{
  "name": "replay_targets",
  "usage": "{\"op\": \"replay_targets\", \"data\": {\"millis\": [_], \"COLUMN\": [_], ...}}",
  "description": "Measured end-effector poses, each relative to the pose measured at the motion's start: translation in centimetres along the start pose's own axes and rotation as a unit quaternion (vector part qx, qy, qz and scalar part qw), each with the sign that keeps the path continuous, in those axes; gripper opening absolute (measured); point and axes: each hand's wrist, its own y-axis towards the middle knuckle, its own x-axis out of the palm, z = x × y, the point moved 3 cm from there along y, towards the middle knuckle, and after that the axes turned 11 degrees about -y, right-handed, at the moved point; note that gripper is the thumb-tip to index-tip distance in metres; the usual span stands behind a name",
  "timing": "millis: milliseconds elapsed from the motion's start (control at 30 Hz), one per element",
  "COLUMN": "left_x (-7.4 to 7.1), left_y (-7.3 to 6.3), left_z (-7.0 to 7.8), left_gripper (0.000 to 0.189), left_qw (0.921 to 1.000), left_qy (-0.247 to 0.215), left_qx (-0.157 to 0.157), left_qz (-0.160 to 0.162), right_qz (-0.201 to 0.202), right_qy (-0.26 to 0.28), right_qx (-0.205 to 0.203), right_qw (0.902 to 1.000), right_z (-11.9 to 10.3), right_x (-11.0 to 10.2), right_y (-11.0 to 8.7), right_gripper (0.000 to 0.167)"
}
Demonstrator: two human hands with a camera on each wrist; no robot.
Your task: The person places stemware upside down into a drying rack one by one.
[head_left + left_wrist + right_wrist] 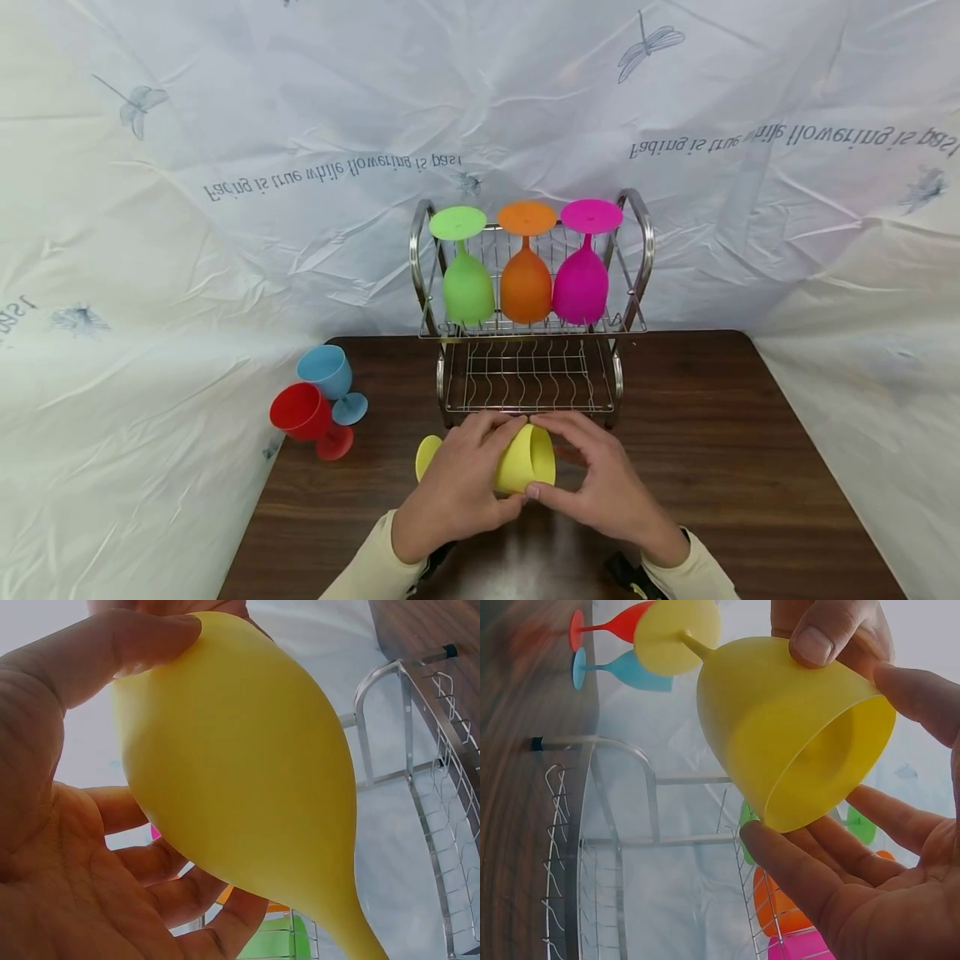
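Observation:
Between both hands a yellow plastic goblet (514,463) lies tilted on its side, its mouth facing right and its foot to the left. My left hand (467,477) grips the bowl, with the thumb on the near side and fingers curled over the far side. At the rim is my right hand (600,475), thumb and fingers spread across the mouth and holding its edge. The right wrist view shows the inside of the goblet (810,742) with nothing in it. In the left wrist view the bowl (240,765) fills the middle, and its stem runs down to the right.
Behind the hands stands a two-tier metal dish rack (617,383). On its upper tier, upside down, are green (468,287), orange (527,287) and magenta (581,287) goblets. Upright blue (327,372) and red (302,412) goblets stand left on the dark wooden table (720,450).

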Motion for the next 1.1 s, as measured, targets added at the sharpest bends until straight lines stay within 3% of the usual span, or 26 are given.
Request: {"op": "replay_targets", "data": {"millis": [167,300,400,467,533,633,733,833,933,1000,1100], "left_x": [-0.1,-0.3,-0.2,0.1,0.5,1.2,2.0,2.8,3.3,3.5,3.6], "left_y": [-0.1,-0.5,-1.3,-2.0,-2.7,-3.6,-4.3,-4.5,-4.4,-4.1,-3.7], "left_z": [0.1,0.0,-0.1,-0.2,-0.4,-0.6,-0.8,-1.1,-1.3,-1.4,-1.5], "left_gripper": [0.092,0.096,0.093,0.087,0.079,0.065,0.052,0.045,0.047,0.049,0.053], "left_qw": [0.9998,0.9965,0.9840,0.9676,0.9457,0.9062,0.8643,0.8198,0.7710,0.7383,0.6903], "left_qy": [-0.006,-0.046,-0.113,-0.167,-0.217,-0.290,-0.362,-0.441,-0.525,-0.577,-0.647], "left_qx": [0.004,-0.021,-0.051,-0.062,-0.061,-0.063,-0.085,-0.122,-0.155,-0.160,-0.141], "left_qz": [0.017,0.066,0.127,0.178,0.234,0.301,0.338,0.345,0.326,0.310,0.291], "right_qz": [0.016,0.036,0.050,0.060,0.069,0.081,0.089,0.093,0.093,0.092,0.085], "right_qy": [0.015,0.034,0.059,0.077,0.095,0.126,0.165,0.203,0.240,0.268,0.306], "right_qx": [0.008,0.016,0.020,0.023,0.027,0.026,0.028,0.033,0.037,0.039,0.033], "right_qw": [0.9997,0.9987,0.9968,0.9950,0.9927,0.9884,0.9819,0.9742,0.9656,0.9583,0.9475], "right_z": [-0.2,-0.1,0.1,0.2,0.3,0.4,0.4,0.4,0.4,0.4,0.2], "right_x": [-0.2,-0.4,-0.5,-0.6,-0.6,-0.6,-0.5,-0.4,-0.1,0.1,0.6], "right_y": [0.1,0.1,0.1,0.1,0.1,0.1,0.2,0.2,0.2,0.2,0.1], "right_gripper": [0.066,0.066,0.069,0.071,0.072,0.073,0.074,0.074,0.072,0.070,0.066]}}
